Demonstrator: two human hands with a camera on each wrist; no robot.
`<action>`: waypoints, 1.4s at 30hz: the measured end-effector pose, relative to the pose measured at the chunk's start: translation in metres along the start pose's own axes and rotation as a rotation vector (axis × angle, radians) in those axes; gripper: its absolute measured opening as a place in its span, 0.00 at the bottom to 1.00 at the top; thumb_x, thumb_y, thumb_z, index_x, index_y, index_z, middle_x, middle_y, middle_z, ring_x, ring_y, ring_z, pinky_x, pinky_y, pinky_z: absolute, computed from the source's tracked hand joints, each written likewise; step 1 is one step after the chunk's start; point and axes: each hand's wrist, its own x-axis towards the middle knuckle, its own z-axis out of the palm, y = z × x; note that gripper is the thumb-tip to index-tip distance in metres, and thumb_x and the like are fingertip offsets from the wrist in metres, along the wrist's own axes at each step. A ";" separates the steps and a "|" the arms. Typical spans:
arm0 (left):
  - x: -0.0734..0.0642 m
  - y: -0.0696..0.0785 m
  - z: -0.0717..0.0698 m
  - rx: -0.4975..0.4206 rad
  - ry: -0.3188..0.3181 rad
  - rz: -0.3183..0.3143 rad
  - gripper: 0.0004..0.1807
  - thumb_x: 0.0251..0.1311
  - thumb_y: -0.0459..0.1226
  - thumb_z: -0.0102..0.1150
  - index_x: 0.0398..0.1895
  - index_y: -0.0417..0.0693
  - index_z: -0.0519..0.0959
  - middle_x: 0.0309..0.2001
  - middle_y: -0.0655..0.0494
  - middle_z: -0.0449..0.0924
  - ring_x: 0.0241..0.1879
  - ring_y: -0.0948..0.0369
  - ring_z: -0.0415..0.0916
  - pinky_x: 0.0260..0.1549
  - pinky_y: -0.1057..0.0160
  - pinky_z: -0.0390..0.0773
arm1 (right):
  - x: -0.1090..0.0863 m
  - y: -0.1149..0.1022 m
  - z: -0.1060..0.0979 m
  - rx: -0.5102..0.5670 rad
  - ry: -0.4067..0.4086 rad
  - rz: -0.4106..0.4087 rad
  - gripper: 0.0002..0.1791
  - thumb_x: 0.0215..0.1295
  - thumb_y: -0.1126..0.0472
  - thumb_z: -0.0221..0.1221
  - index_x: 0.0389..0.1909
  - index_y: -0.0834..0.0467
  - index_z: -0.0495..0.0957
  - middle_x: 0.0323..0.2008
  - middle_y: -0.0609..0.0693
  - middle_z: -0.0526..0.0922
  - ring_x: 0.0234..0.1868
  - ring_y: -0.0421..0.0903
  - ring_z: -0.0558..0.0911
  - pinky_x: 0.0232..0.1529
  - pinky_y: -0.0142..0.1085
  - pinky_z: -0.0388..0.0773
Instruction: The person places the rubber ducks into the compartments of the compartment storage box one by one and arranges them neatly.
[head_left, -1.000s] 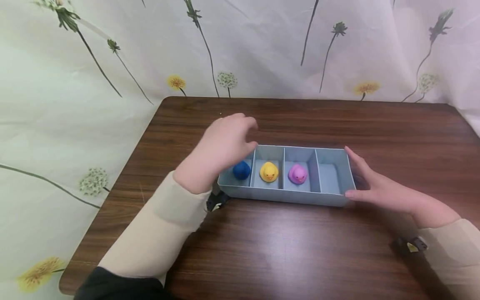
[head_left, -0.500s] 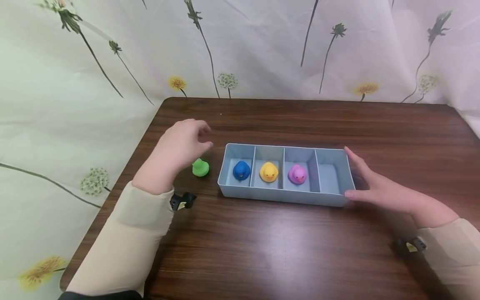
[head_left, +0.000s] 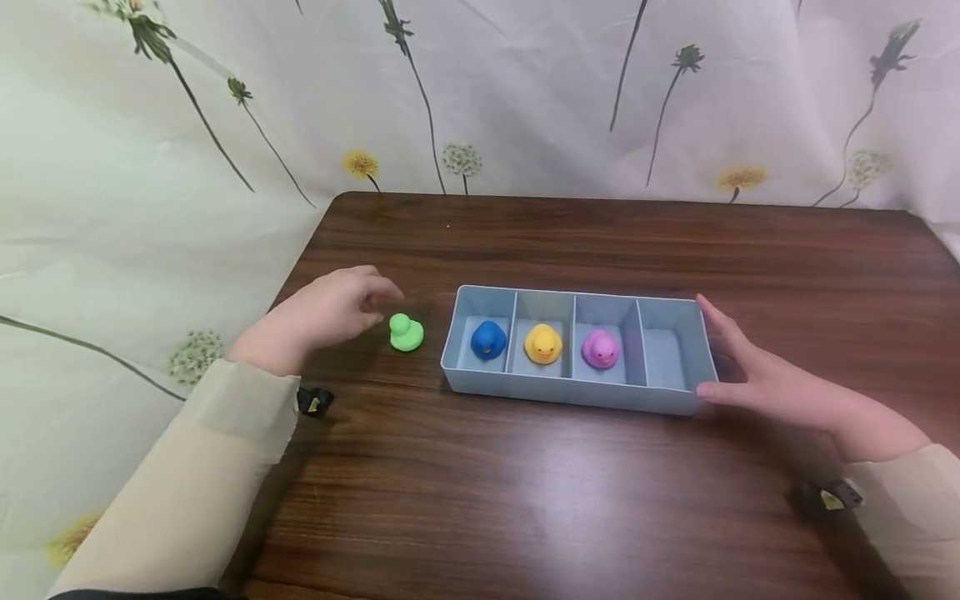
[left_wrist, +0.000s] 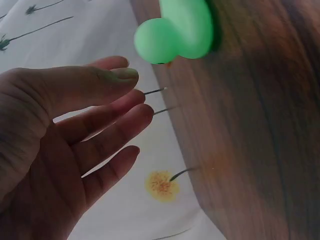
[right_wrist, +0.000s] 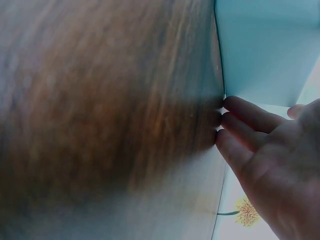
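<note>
On the table, a green toy duck [head_left: 406, 332] sits left of the tray. My left hand [head_left: 330, 312] hovers just left of the duck, apart from it, with fingers loosely bent and nothing in them. The green duck [left_wrist: 175, 35] is beyond the thumb in the left wrist view. A grey-blue divided tray [head_left: 585, 393] holds a blue duck [head_left: 488, 340], a yellow duck [head_left: 543, 343] and a pink duck [head_left: 601, 348], one per compartment; the rightmost compartment is bare. At the tray's right end, my right hand [head_left: 772, 387] touches the corners with spread thumb and forefinger.
The brown wooden table [head_left: 480, 500] extends around the tray on all sides. A pale cloth [head_left: 525, 108] printed with dandelions hangs behind it and continues down the left side. Small black devices [head_left: 313, 402] are strapped at both wrists.
My left hand has moved left from above the blue duck's compartment, past the green duck to its left side, uncovering both ducks. The right hand stays at the tray's end.
</note>
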 end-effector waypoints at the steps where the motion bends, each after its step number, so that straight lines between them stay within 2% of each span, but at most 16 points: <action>1: 0.000 -0.001 0.001 -0.001 -0.013 0.011 0.19 0.57 0.23 0.59 0.52 0.44 0.82 0.47 0.48 0.78 0.43 0.51 0.76 0.45 0.49 0.73 | 0.000 0.000 0.000 -0.001 0.000 0.001 0.59 0.65 0.60 0.65 0.76 0.30 0.28 0.75 0.66 0.44 0.72 0.67 0.50 0.55 0.18 0.54; 7: 0.002 -0.002 0.008 -0.025 -0.057 0.038 0.20 0.55 0.22 0.62 0.51 0.44 0.83 0.47 0.50 0.78 0.44 0.51 0.77 0.45 0.50 0.75 | 0.000 0.001 0.001 -0.002 0.006 -0.012 0.59 0.65 0.60 0.65 0.77 0.32 0.28 0.74 0.68 0.46 0.71 0.68 0.52 0.52 0.15 0.54; 13: 0.003 -0.006 0.015 -0.039 -0.055 0.061 0.19 0.54 0.22 0.64 0.48 0.46 0.84 0.43 0.53 0.78 0.44 0.52 0.77 0.46 0.50 0.75 | 0.001 0.001 0.001 -0.007 0.009 -0.024 0.60 0.64 0.61 0.65 0.77 0.32 0.28 0.73 0.69 0.47 0.71 0.68 0.53 0.52 0.14 0.54; 22: 0.002 -0.003 0.018 -0.024 -0.061 -0.012 0.12 0.57 0.26 0.66 0.43 0.47 0.84 0.40 0.55 0.80 0.39 0.53 0.76 0.41 0.52 0.74 | 0.001 0.001 0.000 -0.019 0.014 -0.020 0.60 0.64 0.61 0.65 0.77 0.32 0.28 0.73 0.70 0.49 0.70 0.68 0.53 0.52 0.15 0.53; 28: 0.001 -0.001 0.019 -0.019 -0.070 -0.084 0.04 0.59 0.35 0.67 0.36 0.48 0.81 0.29 0.58 0.77 0.28 0.58 0.70 0.31 0.56 0.70 | 0.000 0.002 0.000 -0.009 0.013 -0.013 0.60 0.64 0.61 0.65 0.77 0.32 0.28 0.73 0.69 0.48 0.71 0.68 0.52 0.52 0.15 0.54; 33: 0.000 0.000 0.020 -0.010 -0.066 -0.115 0.08 0.58 0.41 0.69 0.33 0.49 0.79 0.26 0.58 0.76 0.25 0.59 0.68 0.28 0.57 0.68 | 0.000 0.001 0.000 -0.009 0.009 -0.006 0.60 0.64 0.61 0.65 0.76 0.32 0.28 0.73 0.69 0.47 0.71 0.68 0.52 0.52 0.15 0.54; 36: 0.000 0.000 0.021 -0.011 -0.063 -0.103 0.11 0.54 0.41 0.72 0.35 0.49 0.80 0.30 0.58 0.78 0.29 0.59 0.71 0.32 0.56 0.71 | 0.000 0.000 0.000 -0.012 0.009 -0.009 0.59 0.64 0.61 0.65 0.76 0.31 0.28 0.73 0.69 0.48 0.71 0.68 0.52 0.52 0.15 0.53; 42: 0.003 0.001 0.025 -0.018 -0.074 -0.022 0.20 0.49 0.32 0.75 0.46 0.44 0.80 0.40 0.52 0.79 0.39 0.54 0.76 0.42 0.51 0.74 | 0.000 0.000 0.000 -0.013 0.006 0.002 0.59 0.65 0.60 0.65 0.76 0.30 0.28 0.73 0.69 0.47 0.71 0.67 0.52 0.52 0.16 0.53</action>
